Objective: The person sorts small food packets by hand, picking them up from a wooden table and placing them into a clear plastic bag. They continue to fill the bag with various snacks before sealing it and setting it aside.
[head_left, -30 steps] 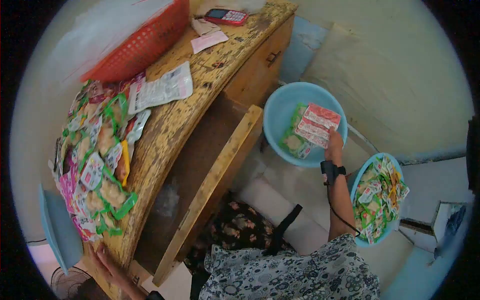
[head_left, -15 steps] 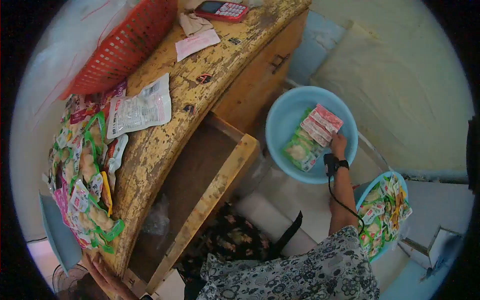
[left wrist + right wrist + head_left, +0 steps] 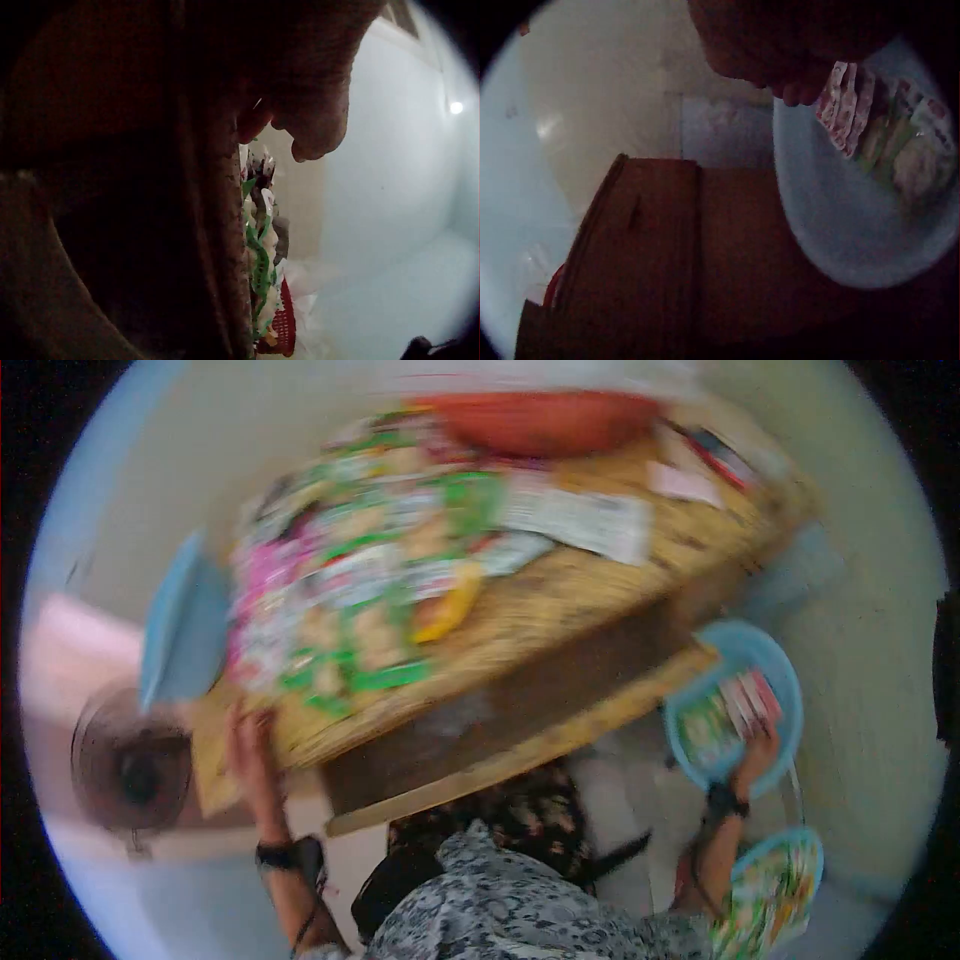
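Note:
In the head view, blurred now, my right hand point(image 3: 757, 756) pinches red-and-white packets point(image 3: 752, 703) at their edge, inside a light blue basin point(image 3: 793, 695). Beside and partly under them lies a green-edged clear food pack point(image 3: 706, 728). The right wrist view shows the packets point(image 3: 846, 109) as a banded stack beneath my fingers, over the pale basin wall point(image 3: 817, 225). My left hand point(image 3: 257, 758) rests with fairly straight fingers at the near left corner of the worn wooden table point(image 3: 540, 630). Close beyond its fingertips is a heap of green- and pink-edged food packs point(image 3: 370, 590).
An open drawer point(image 3: 560, 710) juts from the table toward my lap. A second blue tub point(image 3: 820, 860), full of packs, stands at lower right. A red basket point(image 3: 550, 425), a silver-white pouch point(image 3: 585, 520) and a phone point(image 3: 722, 457) lie farther back. A fan point(image 3: 135, 775) stands left.
The head view has swung left, so the table now lies across the middle and the basin farther right. My right hand keeps hold of the red-and-white packets; my left hand stays at the table corner.

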{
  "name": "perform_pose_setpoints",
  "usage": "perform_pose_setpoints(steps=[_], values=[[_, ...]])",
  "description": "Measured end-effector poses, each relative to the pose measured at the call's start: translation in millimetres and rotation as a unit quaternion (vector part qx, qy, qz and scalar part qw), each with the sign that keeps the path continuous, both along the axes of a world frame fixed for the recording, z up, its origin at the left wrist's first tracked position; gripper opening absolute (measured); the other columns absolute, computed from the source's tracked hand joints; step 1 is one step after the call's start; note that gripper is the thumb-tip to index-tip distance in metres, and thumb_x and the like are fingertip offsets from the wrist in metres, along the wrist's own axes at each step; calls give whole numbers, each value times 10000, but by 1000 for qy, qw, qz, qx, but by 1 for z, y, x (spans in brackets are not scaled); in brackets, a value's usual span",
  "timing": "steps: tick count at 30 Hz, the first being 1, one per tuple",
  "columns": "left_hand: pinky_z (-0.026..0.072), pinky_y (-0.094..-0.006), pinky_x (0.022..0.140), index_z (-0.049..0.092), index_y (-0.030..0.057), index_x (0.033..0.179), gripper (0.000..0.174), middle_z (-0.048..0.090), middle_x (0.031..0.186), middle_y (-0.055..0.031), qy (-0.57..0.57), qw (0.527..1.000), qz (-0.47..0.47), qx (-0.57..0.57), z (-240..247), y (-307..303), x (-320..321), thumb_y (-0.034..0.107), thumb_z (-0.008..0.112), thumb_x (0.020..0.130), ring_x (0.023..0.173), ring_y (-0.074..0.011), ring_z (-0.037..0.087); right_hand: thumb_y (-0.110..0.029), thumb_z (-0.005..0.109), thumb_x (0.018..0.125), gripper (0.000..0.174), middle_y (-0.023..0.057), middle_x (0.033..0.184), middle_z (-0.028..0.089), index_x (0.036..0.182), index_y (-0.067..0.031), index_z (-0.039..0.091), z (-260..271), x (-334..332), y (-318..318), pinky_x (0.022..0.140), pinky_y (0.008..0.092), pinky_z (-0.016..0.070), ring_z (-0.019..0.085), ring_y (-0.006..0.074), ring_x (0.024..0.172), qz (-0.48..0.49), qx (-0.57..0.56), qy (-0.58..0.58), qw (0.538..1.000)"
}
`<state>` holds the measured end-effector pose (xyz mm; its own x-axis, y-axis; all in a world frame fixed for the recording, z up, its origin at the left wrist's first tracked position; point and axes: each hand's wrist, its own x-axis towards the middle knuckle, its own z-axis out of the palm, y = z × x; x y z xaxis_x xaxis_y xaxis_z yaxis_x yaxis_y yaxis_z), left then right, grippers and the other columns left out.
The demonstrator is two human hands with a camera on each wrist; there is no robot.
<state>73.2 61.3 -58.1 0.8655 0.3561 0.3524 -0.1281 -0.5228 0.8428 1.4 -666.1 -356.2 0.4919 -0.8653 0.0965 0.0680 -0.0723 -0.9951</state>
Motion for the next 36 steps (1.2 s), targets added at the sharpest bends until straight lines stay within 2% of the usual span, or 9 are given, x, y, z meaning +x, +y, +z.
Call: perform_pose_setpoints(steps=[3,8,12,17,22,25,28,31,36], values=[[498,-306,933,544,12,1399,409,704,1103,-101,-20,1000,16,-8,19,-37,-2,204,535,1039,1043,-167,649,-96,557,978,323,149,1278,637,1271,36,587,86,18,58,980,385,511,617,271,1153,18,1,30,999],[493,-274,868,542,-3,1394,424,711,1068,-93,-32,998,-10,-52,36,-45,-4,184,587,1016,969,-121,640,-125,513,1031,283,153,1272,645,1267,19,576,154,47,112,949,354,508,625,247,1131,33,16,-50,998],[497,-274,856,569,-3,1360,390,710,1019,-74,-32,996,-36,-78,35,-40,-3,166,594,1008,966,-120,640,-77,518,1023,209,112,1202,680,1198,-12,613,237,65,177,859,328,517,639,187,988,73,-99,-45,991],[502,-280,852,603,12,1317,352,704,992,-62,-26,995,-38,-86,32,-36,-2,139,619,989,962,-123,645,-69,535,1020,184,108,1126,688,1176,-14,615,315,96,231,848,316,527,654,187,954,200,-185,-118,955],[502,-276,832,623,15,1287,329,698,973,-47,-13,990,-52,-131,36,-40,-6,131,633,979,917,-112,639,-19,596,966,152,115,1105,688,1105,-14,657,368,138,272,894,322,525,661,211,998,266,-334,-174,888],[501,-275,818,644,20,1257,304,689,948,-40,-21,991,-53,-118,29,-33,-6,113,641,968,886,-110,634,15,641,900,184,140,1152,685,1076,-22,681,406,161,295,977,384,496,641,272,1088,284,-420,-174,844],[508,-281,809,654,17,1242,296,688,941,-41,-19,994,-55,-96,32,-31,-9,98,649,957,877,-110,637,-5,675,852,265,169,1302,628,1113,-43,693,435,192,309,1063,446,433,558,340,1246,209,-646,-183,711],[516,-282,802,660,10,1232,292,691,942,-48,-29,995,-57,-83,33,-31,-10,88,654,950,870,-113,643,-64,705,828,307,172,1458,518,1136,-65,707,450,214,334,1123,498,357,397,372,1411,183,-701,-147,674],[531,-273,793,662,2,1225,285,695,958,-61,-21,995,-61,-79,38,-32,-13,90,653,954,865,-121,659,-138,693,842,347,140,1526,451,1187,-101,698,469,230,370,1153,574,288,268,373,1492,131,-730,-134,657]])
